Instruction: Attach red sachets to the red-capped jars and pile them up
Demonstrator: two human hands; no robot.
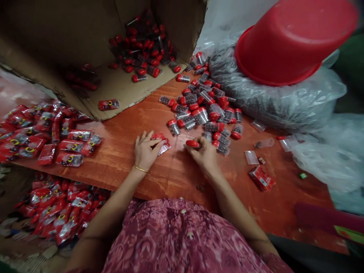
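Note:
My left hand (146, 152), with a thin gold bangle at the wrist, has its thumb and fingers on a small red printed plastic pouch (162, 142) that lies over the table top. In my right hand (207, 154) is a small container with a red cap (192, 143); the cap points left toward the pouch, and my fingers hide most of its body. Just beyond the right hand spreads a loose pile of clear containers (200, 115) with red caps and dark round pieces inside.
An open cardboard box (133, 93) on its side holds more capped containers. Filled red packets (69, 146) are heaped at the left, others below the table edge. At right are a red bucket (284, 45) on a plastic sack (256, 98), a red card pack (261, 178) and empty clear containers (251, 157).

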